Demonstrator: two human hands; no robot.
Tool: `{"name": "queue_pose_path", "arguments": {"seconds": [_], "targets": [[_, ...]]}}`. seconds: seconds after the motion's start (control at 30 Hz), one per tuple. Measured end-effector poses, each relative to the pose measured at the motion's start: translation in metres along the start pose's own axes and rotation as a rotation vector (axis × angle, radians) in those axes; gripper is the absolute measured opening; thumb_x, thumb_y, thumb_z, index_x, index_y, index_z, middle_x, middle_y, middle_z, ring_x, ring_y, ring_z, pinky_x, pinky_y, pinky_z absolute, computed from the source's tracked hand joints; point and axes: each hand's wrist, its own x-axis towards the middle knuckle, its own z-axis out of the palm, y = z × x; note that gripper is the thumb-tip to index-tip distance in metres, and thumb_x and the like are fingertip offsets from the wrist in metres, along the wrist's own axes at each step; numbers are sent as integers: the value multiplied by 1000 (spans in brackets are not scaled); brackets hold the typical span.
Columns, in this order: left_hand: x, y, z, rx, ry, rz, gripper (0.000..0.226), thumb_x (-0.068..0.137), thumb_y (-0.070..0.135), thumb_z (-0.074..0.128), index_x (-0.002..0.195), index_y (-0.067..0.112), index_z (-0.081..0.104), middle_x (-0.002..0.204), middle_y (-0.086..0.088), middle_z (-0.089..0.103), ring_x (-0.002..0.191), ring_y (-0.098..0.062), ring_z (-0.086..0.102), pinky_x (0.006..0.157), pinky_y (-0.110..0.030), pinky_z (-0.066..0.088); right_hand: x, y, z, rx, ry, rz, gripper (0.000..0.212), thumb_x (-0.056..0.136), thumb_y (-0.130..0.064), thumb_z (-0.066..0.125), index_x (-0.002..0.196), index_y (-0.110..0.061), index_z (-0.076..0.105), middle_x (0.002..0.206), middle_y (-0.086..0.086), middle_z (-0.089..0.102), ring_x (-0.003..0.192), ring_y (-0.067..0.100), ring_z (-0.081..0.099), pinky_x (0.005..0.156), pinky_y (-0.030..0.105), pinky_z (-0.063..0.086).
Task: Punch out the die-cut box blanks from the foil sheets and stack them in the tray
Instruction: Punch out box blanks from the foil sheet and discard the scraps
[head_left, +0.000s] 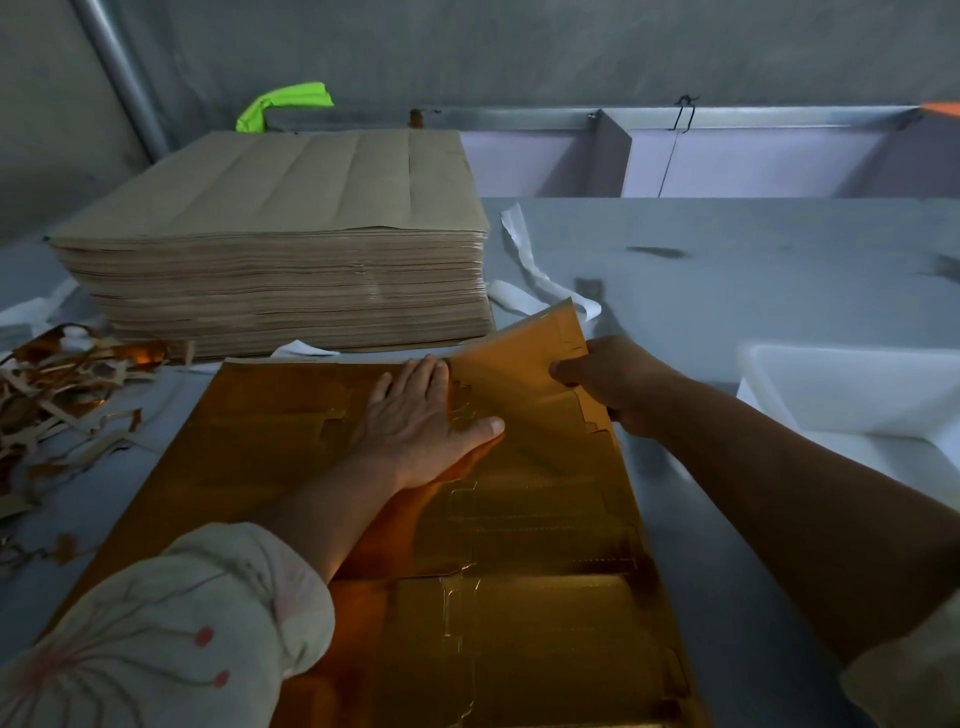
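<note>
A gold foil sheet (270, 457) with die-cut box outlines lies flat on the grey table in front of me. My left hand (421, 421) presses flat on the sheet near its far edge, fingers straight. My right hand (613, 384) grips the far right box blank (524, 358), which tilts up from the sheet along its cut line. A white tray (852, 395) stands to the right of my right arm, and what it holds is not visible.
A tall stack of brown sheets (291, 244) stands at the back left. Gold and brown offcut strips (57, 395) pile at the left edge. White paper scraps (524, 270) lie behind the foil sheet. Metal-framed bins (727, 156) run along the back wall.
</note>
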Motion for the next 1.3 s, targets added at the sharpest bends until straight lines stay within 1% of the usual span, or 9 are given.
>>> {"name": "queue_pose_path", "arguments": {"seconds": [0.27, 0.5, 0.77, 0.83, 0.9, 1.03, 1.1, 1.23, 1.3], "targets": [[0, 0, 1, 5, 3, 4, 121, 67, 97, 3, 157, 17, -7, 166, -2, -9, 152, -18, -10, 119, -41, -6, -1, -1, 0, -8, -1, 24, 17, 93, -20, 66, 103, -5, 64, 104, 19, 70, 93, 33, 70, 91, 48, 56], [2, -1, 2, 12, -1, 4, 120, 69, 96, 4, 157, 17, -7, 166, -2, -8, 152, -19, -10, 120, -42, -5, 1, -1, 1, -14, 23, 80, 23, 91, -14, 65, 111, -4, 61, 113, 22, 66, 105, 36, 65, 95, 51, 53], [2, -1, 4, 8, 0, 0, 118, 71, 96, 7, 157, 17, -7, 167, -2, -8, 152, -19, -9, 121, -43, -3, 6, 0, -1, 54, 5, 119, 22, 86, -11, 66, 108, -7, 60, 111, 17, 65, 105, 35, 63, 96, 51, 53], [3, 0, 3, 3, -1, 0, 118, 71, 96, 8, 158, 17, -7, 167, -2, -8, 152, -19, -9, 121, -43, -4, 6, 0, -2, 82, -5, 125, 13, 86, -8, 63, 98, -7, 61, 101, 14, 64, 95, 30, 64, 90, 43, 54], [2, -1, 2, -1, -2, 2, 118, 72, 95, 9, 158, 17, -6, 167, -2, -8, 152, -18, -10, 121, -43, -4, 6, 0, -4, 130, -7, 126, 4, 88, -4, 58, 89, -8, 58, 86, 12, 62, 78, 25, 61, 76, 37, 54], [0, -1, 2, -6, -4, 6, 115, 74, 94, 11, 158, 17, -6, 167, -2, -9, 152, -18, -11, 120, -42, -4, 5, 0, -11, 214, -4, 132, 10, 92, -3, 53, 85, -9, 54, 52, 3, 60, 45, 15, 59, 47, 27, 50], [0, -1, 2, -6, -7, 5, 115, 74, 94, 11, 158, 17, -6, 166, -2, -9, 152, -18, -10, 120, -42, -4, 4, -1, -12, 223, -19, 137, 8, 92, -2, 52, 88, -8, 54, 60, 6, 60, 49, 16, 59, 47, 28, 52], [0, -1, 1, -10, -4, 4, 115, 74, 94, 12, 158, 18, -5, 167, -2, -8, 152, -18, -10, 120, -42, -4, 2, -1, -12, 219, -39, 96, 17, 89, 5, 49, 99, -6, 57, 79, 11, 59, 65, 21, 59, 62, 34, 55], [-1, -1, 1, -9, 3, 1, 116, 72, 95, 10, 158, 18, -5, 167, -1, -8, 152, -18, -10, 120, -42, -4, 1, -2, -11, 238, -64, 63, 25, 90, 1, 53, 112, -9, 58, 86, 10, 60, 69, 21, 61, 56, 31, 54]]}}
